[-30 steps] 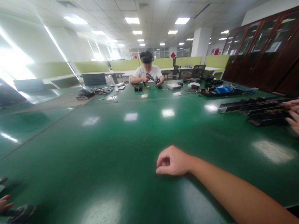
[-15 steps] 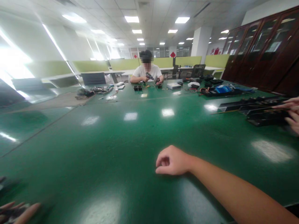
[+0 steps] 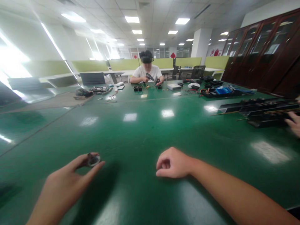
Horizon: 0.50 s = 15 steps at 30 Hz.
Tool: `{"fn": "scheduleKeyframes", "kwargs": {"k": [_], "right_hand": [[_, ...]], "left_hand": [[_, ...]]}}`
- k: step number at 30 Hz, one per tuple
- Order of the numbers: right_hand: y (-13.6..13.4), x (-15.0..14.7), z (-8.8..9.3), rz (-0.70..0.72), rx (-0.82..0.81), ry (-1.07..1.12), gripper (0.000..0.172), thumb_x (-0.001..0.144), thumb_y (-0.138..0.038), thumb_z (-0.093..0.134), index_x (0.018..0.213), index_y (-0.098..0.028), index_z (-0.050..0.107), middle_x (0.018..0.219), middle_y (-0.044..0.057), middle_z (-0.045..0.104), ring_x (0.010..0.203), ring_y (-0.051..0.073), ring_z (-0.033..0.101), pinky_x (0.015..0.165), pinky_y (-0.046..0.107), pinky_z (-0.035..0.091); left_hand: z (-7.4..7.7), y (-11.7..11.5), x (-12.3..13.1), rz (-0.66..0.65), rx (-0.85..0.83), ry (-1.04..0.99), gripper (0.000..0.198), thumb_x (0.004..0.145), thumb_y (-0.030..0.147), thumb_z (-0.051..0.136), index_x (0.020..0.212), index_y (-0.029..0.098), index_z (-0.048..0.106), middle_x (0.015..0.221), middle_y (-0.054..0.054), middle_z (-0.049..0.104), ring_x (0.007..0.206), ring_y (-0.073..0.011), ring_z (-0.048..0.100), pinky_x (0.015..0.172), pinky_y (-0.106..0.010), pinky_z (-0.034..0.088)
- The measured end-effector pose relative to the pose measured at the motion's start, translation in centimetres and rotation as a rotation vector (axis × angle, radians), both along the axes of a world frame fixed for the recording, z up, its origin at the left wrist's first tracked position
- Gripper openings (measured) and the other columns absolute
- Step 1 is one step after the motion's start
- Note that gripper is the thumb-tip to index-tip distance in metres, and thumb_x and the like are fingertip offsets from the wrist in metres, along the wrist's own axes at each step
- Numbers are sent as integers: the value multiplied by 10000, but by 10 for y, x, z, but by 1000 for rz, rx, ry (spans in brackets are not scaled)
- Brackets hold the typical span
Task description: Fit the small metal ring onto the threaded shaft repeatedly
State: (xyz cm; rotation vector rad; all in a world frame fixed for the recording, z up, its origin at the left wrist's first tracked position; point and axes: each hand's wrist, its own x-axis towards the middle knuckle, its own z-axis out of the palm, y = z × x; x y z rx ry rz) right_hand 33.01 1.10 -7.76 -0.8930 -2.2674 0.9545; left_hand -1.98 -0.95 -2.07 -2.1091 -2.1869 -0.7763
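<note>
My left hand (image 3: 67,178) is raised over the green table (image 3: 131,143) at the lower left. Its thumb and fingers pinch a small round silver-and-dark part (image 3: 94,160); I cannot make out its exact kind. A shadow of the hand falls on the tabletop beside it. To the right, my right hand (image 3: 173,162) rests on the table with fingers curled into a loose fist. The hollow inside the curl shows no object.
Across the table a person (image 3: 147,72) holds a power drill (image 3: 150,76). Black metal channels (image 3: 260,109) lie at the right, near another person's hand (image 3: 294,123). Blue packaging (image 3: 223,90), a silver box (image 3: 173,86) and loose parts (image 3: 102,90) line the far side.
My left hand has come in from the lower left corner toward the middle, carrying the small round part. My right hand stays in place. At the right, the other person's hands have shifted outward.
</note>
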Motion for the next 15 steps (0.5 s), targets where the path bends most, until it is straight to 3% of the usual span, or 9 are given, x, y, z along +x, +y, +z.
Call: {"fn": "scheduleKeyframes", "kwargs": {"k": [2,4,8,12,15], "right_hand": [[1,1,-1,3,-5,16,245,789,-394,735,819,-152,756,660,13,664,567,115,579,554,213,436],[3,2,-2,-17,-17,40,236,792,-383,731,813,-149,756,662,17,666,563,115,576,548,212,433],[8,4,-5,-142,-27,98,220,786,-353,729,776,-134,740,626,14,639,531,108,542,511,206,407],[9,3,-6,-136,-8,77,126,774,-271,709,765,-146,723,626,0,635,536,107,547,525,205,411],[7,3,-8,-101,-2,64,82,768,-240,693,763,-158,704,637,-8,632,548,107,553,539,204,418]], "left_hand": [[-1,9,31,-117,1,49,379,788,551,661,1048,277,675,940,30,734,850,-221,692,801,-313,527],[0,17,64,-329,28,66,324,810,481,652,1042,255,672,1012,-10,724,909,-229,682,865,-336,520],[-9,29,115,-581,12,78,184,819,283,628,992,231,664,999,-39,708,918,-237,664,834,-358,523],[-34,31,134,-711,-8,-145,175,802,213,660,976,227,651,982,-22,703,899,-197,665,803,-317,539],[-49,30,135,-796,-29,-311,201,805,261,703,1000,242,656,1006,5,718,926,-172,685,949,-339,533]]}}
